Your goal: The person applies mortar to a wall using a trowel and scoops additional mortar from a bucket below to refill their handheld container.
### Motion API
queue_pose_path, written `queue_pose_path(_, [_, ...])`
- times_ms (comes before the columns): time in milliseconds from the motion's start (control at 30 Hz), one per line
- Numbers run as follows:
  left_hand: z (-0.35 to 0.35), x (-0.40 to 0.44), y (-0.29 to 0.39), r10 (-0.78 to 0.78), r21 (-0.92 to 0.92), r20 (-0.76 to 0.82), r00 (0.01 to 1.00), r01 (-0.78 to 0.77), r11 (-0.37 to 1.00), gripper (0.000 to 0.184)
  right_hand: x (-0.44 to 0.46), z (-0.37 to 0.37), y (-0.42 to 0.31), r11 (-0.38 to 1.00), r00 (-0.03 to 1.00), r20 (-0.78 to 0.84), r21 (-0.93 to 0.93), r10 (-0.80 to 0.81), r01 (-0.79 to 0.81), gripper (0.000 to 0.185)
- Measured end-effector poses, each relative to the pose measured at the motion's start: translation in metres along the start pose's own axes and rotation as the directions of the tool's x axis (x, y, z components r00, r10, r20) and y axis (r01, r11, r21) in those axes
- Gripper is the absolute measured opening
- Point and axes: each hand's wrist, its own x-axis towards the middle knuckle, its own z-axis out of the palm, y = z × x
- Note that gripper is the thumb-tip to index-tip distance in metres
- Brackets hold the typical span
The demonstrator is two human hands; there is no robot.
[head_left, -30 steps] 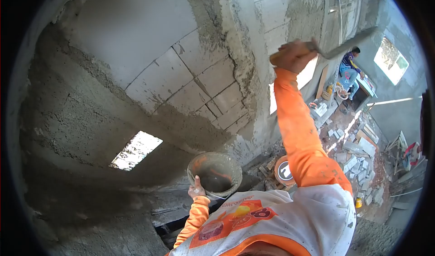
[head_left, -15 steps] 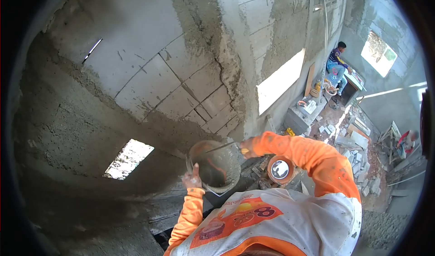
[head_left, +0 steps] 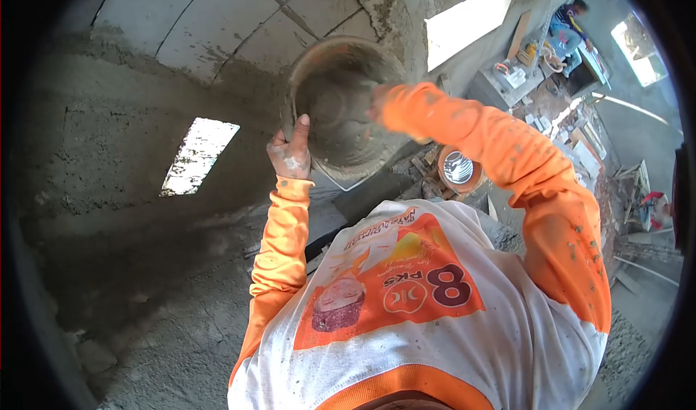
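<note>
A round, mortar-stained bucket (head_left: 341, 109) is held up in front of the wall, tilted so that its inside shows. My left hand (head_left: 291, 150) grips its left rim, with the thumb over the edge. At the bucket's right side is my right hand (head_left: 378, 105), smeared by motion, closed around a tool handle that shows only as a trace below it. The trowel blade cannot be made out. Grey mortar residue coats the bucket's inside.
Behind the bucket rises a partly plastered block wall (head_left: 254, 18) with a window opening (head_left: 471, 26). An orange bucket (head_left: 459, 169) stands below to the right. Rubble (head_left: 583, 149) lies farther right. A person (head_left: 569, 29) sits at the back right.
My right hand came down from the wall with the trowel and is now at the bucket. The bucket and my left hand are higher in view.
</note>
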Motion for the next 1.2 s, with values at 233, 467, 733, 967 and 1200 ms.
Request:
queue_pose_path(233, [-0.019, 0.027, 0.008, 0.059, -0.006, 0.021, 0.998, -0.059, 0.998, 0.025, 0.005, 0.025, -0.011, 0.908, 0.898, -0.241, -0.302, -0.367, 0.290, 0.021])
queue_pose_path(467, [-0.009, 0.018, 0.019, 0.003, 0.084, 0.035, 0.999, -0.006, 0.996, 0.031, 0.012, 0.021, 0.010, 0.956, 0.958, -0.155, -0.204, -0.243, 0.210, 0.024])
queue_pose_path(733, [0.029, 0.016, 0.018, 0.011, 0.467, 0.286, 0.958, -0.149, 0.871, 0.038, 0.006, 0.050, 0.040, 0.879, 0.956, 0.292, 0.457, -0.009, -0.132, 0.029])
queue_pose_path(967, [0.008, -0.001, -0.038, -0.081, 0.430, 0.128, 0.988, 0.019, 0.903, 0.046, 0.009, 0.145, 0.079, 0.008, 0.488, 0.417, 0.767, -0.767, -0.642, 0.045])
queue_pose_path(1200, [-0.025, -0.014, -0.135, -0.306, 0.216, -0.337, 0.890, 0.389, 0.895, 0.056, 0.017, 0.125, 0.079, -0.170, 0.630, 0.225, 0.847, -0.743, -0.503, 0.044])
